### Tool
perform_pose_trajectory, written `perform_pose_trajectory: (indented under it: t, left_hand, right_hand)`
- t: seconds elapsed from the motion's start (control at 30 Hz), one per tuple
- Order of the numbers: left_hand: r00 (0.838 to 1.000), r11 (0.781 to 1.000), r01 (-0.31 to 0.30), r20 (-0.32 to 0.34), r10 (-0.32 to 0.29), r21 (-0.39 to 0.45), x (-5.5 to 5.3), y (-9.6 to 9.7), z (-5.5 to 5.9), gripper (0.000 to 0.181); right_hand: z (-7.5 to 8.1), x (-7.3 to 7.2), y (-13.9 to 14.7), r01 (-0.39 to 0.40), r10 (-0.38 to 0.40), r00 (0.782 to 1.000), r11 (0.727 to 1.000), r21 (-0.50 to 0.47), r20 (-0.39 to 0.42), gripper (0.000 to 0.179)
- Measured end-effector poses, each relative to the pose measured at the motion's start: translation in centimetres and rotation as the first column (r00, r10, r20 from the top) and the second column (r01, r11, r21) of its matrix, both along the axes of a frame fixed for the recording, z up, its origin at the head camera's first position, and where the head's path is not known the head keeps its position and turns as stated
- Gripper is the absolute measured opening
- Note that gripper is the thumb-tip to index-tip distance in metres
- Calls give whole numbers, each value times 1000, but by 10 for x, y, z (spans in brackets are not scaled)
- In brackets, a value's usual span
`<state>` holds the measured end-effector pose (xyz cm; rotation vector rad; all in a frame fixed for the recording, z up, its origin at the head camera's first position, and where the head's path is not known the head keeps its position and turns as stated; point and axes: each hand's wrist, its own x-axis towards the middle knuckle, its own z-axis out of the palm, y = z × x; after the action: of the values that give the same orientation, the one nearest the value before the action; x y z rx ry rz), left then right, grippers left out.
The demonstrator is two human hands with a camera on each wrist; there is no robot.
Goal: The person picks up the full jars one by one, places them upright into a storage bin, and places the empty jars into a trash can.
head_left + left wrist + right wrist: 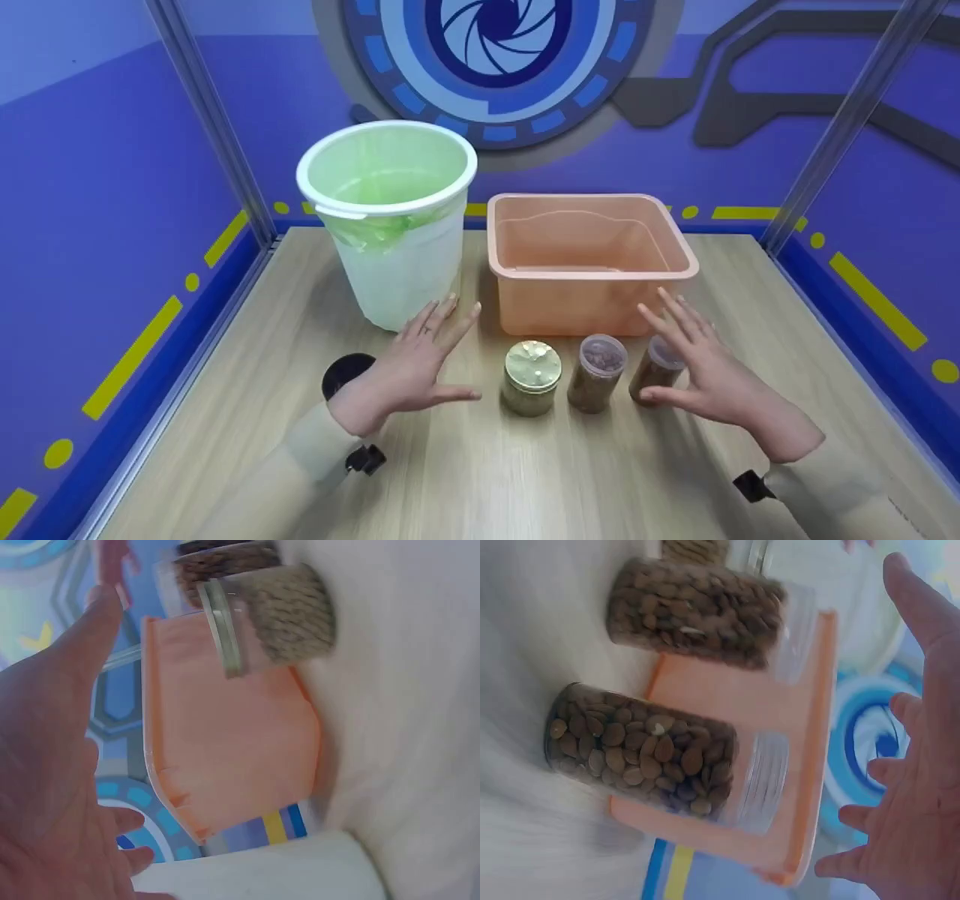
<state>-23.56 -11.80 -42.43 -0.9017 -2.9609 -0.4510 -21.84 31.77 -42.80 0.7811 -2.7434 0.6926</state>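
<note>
My left hand point(409, 367) hovers left of a gold-lidded jar point(531, 379), its fingers spread and nothing in it. In the left wrist view that jar point(289, 615) holds pale, ridged contents. Two clear-lidded jars of brown seeds stand to its right: a middle jar point(596, 375) and a right jar point(657, 367). Over the right jar, which it partly hides in the head view, is my right hand point(709, 375), fingers spread and holding nothing. The right wrist view shows that jar point(641, 754) apart from the palm. Below my left wrist a round black object point(346, 371) is partly covered.
An orange-pink rectangular bin point(592, 307) stands behind the jars. To its left rises a tall white bucket point(401, 277) with a green-tinted liner inside. All rest on a wood-grain table point(465, 480) enclosed by blue patterned walls point(90, 187).
</note>
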Motion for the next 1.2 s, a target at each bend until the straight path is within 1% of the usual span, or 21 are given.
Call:
perform_pose_trajectory:
  t: [0.07, 0.13, 0.2, 0.23, 0.27, 0.33, 0.37, 0.43, 0.47, 0.53, 0.6, 0.63, 0.67, 0.73, 0.8, 0.87, 0.93, 1.0, 1.07, 1.13, 1.2]
  left_hand:
    - [997, 994, -30, 78, 22, 105, -6, 5, 1, 110]
    - [989, 972, -67, 140, 36, 223, -14, 10, 1, 108]
    - [981, 926, -123, 183, 60, 356, -23, 15, 0, 104]
    - [975, 888, -158, 211, 71, 432, -27, 18, 0, 101]
    - [966, 838, -200, 248, 80, 508, -33, 20, -1, 97]
    - [940, 711, -289, 331, 83, 642, -43, 25, -3, 87]
    - [919, 638, -344, 387, 78, 689, -48, 27, -4, 83]
    - [873, 490, -439, 487, 34, 753, -56, 33, -4, 75]
    - [847, 418, -484, 532, 1, 769, -61, 36, -5, 73]
    - [795, 287, -563, 603, -67, 775, -69, 43, -5, 69]
    - [755, 182, -617, 641, -137, 766, -75, 50, -4, 66]
    - [740, 133, -637, 651, -168, 759, -78, 53, -3, 65]
    - [729, 92, -654, 657, -192, 751, -81, 56, -3, 64]
    - [720, 33, -667, 656, -227, 744, -86, 61, -1, 61]
    - [717, -19, -675, 649, -252, 738, -90, 65, 2, 59]
    - [710, -66, -687, 651, -268, 723, -95, 68, 5, 57]
    - [694, -102, -709, 663, -279, 698, -100, 71, 7, 53]
    - [674, -134, -731, 678, -294, 669, -105, 74, 9, 47]
    - [655, -153, -751, 693, -301, 643, -108, 77, 10, 38]
    - [649, -170, -757, 695, -311, 631, -111, 80, 10, 31]
    - [649, -182, -757, 693, -314, 627, -114, 82, 11, 29]
  right_hand:
    - [-4, 0, 8, 23, -20, 1000, 994, -110, 21, 109]
    - [-8, 1, 16, 65, -53, 997, 975, -213, 59, 109]
    - [-13, 1, 22, 128, -92, 987, 946, -299, 132, 110]
    - [-16, 2, 24, 163, -110, 979, 928, -335, 174, 110]
    - [-19, 1, 26, 195, -122, 969, 910, -365, 214, 110]
    - [-27, 0, 28, 238, -124, 952, 876, -420, 280, 109]
    - [-32, 0, 29, 253, -116, 943, 859, -445, 312, 109]
    - [-42, -2, 30, 267, -94, 933, 828, -493, 348, 107]
    - [-47, -3, 30, 269, -81, 930, 813, -517, 358, 105]
    - [-57, -5, 30, 280, -77, 927, 792, -542, 366, 102]
    - [-65, -7, 30, 285, -78, 929, 774, -566, 361, 99]
    - [-69, -7, 30, 284, -78, 932, 766, -577, 355, 98]
    - [-72, -8, 30, 280, -77, 935, 758, -589, 346, 97]
    - [-78, -10, 30, 264, -59, 942, 738, -622, 330, 96]
    - [-83, -12, 31, 241, -33, 949, 715, -656, 313, 95]
    - [-86, -14, 31, 235, -27, 952, 705, -669, 306, 93]
    - [-88, -15, 30, 239, -36, 952, 708, -665, 304, 91]
    - [-90, -16, 29, 248, -49, 950, 714, -655, 307, 89]
    - [-90, -16, 28, 252, -59, 951, 718, -649, 305, 85]
    - [-91, -17, 27, 256, -66, 950, 722, -643, 304, 80]
    - [-91, -18, 26, 264, -83, 949, 732, -628, 303, 74]
